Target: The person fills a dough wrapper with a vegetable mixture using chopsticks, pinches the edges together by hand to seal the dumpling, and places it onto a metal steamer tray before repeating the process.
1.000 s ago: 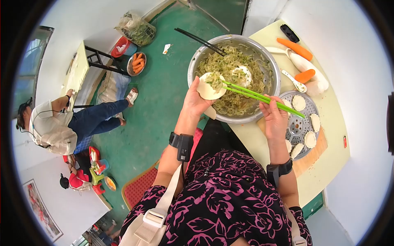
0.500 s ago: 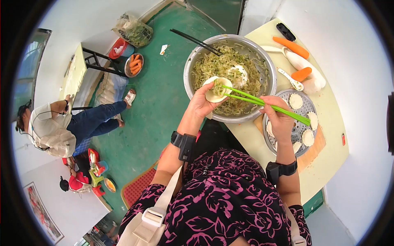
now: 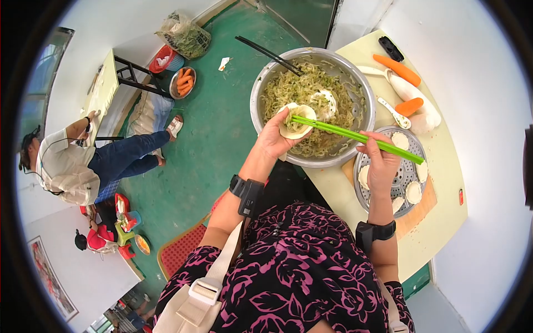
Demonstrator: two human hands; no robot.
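My left hand (image 3: 273, 139) holds a round dough wrapper (image 3: 298, 132) cupped in its fingers, over the near left part of a metal bowl (image 3: 256, 105). Shredded green filling (image 3: 294, 115) lies in the wrapper. Green chopsticks (image 3: 355, 134) are gripped in my right hand (image 3: 382, 164), and their tips touch the filling. More shredded filling (image 3: 283, 83) fills the bowl, with a white lump (image 3: 323, 104) on top. Beside my right hand, a perforated metal tray (image 3: 401, 176) bears several pale filled dough pieces (image 3: 413, 192).
Dark chopsticks (image 3: 266, 53) lean on the bowl. Carrots (image 3: 397, 69), a white radish (image 3: 413, 99) and a spoon (image 3: 394, 112) lie on the table (image 3: 438, 222). A person (image 3: 69, 166) stands at another table on the left; a second person (image 3: 100, 238) is farther down.
The green chopsticks have come closer together and lie flatter, their tips still at the filling. My right hand has shifted slightly, and the whole view has moved a little.
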